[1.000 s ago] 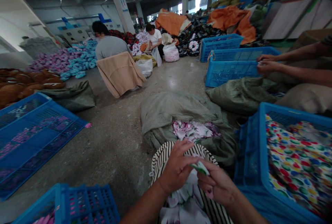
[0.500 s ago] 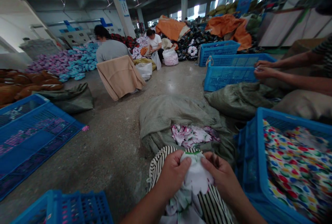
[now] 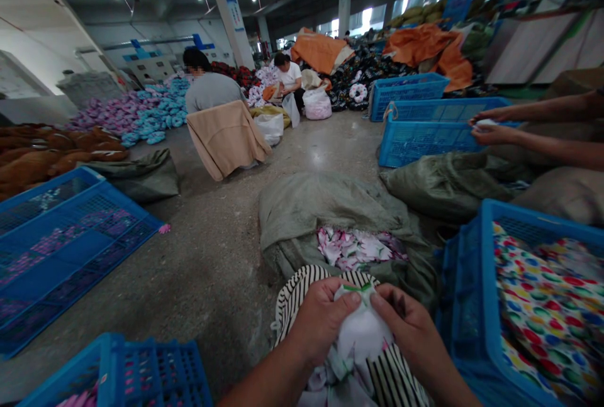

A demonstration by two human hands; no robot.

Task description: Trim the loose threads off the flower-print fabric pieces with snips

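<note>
My left hand and my right hand both pinch a small white fabric piece with a green edge, held between them above my lap. Under it lies a black-and-white striped cloth with more pale floral pieces on it. Just beyond my hands an olive sack lies open, showing pink and white floral fabric pieces.
A blue crate of multicoloured dotted fabric stands at my right, and more blue crates sit at left and bottom left. Another person's hands work over a blue crate at right. Two people sit at the back among fabric piles.
My hands have come together and spread the white piece between them, lifting it slightly. The view has shifted a little to the left.
</note>
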